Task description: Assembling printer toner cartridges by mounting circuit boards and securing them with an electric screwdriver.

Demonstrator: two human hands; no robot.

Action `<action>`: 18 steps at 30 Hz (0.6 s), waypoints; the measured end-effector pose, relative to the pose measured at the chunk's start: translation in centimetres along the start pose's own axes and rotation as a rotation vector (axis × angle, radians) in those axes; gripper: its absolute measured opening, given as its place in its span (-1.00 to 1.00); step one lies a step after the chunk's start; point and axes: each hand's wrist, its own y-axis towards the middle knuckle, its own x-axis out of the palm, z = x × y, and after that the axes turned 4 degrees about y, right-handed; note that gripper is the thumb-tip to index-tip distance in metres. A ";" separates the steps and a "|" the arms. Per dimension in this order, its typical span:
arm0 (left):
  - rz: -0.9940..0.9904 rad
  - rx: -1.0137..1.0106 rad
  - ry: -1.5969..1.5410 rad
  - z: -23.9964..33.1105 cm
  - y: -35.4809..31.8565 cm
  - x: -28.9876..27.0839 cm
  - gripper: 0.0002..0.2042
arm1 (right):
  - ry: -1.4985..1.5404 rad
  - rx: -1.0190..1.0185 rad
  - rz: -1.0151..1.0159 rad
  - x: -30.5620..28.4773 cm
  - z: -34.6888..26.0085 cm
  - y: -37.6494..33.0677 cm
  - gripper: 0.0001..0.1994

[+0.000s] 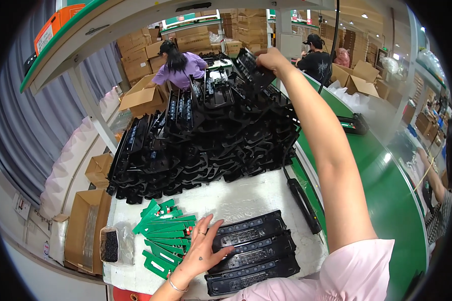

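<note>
At the desk [246,198], the left hand [202,251], fingers spread flat, rests beside green circuit boards [164,236] on three black housings [251,253]. The right hand [270,59], fingers clamped on a black housing part [251,67], reaches atop the far heap [206,145]; lifting straight up should keep neighbouring pieces from sliding.
</note>
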 end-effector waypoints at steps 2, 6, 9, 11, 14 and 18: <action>0.018 -0.010 -0.088 -0.4 0.0 -0.8 -0.35 | 0.173 -0.165 0.000 -0.2 -1.6 -3.8 -0.56; 0.105 -0.124 -0.855 -0.3 1.7 -2.1 -0.38 | 0.427 -0.204 -0.130 1.1 -3.6 -16.9 -0.53; 0.119 -0.079 -1.174 3.8 5.3 -5.2 -0.34 | 0.584 -0.317 -0.207 2.5 -0.6 -27.3 -0.53; 0.058 0.081 -1.139 5.5 6.4 -5.2 -0.38 | 0.710 -0.237 -0.263 3.0 1.1 -32.3 -0.55; 0.108 -0.110 -1.090 3.8 6.7 -4.9 -0.55 | 0.291 -0.092 -0.600 0.9 -0.4 -32.6 -0.58; 0.060 -0.081 -0.350 0.3 8.6 -6.0 -0.67 | 0.222 -0.255 -0.590 -3.8 -3.7 -25.8 -0.87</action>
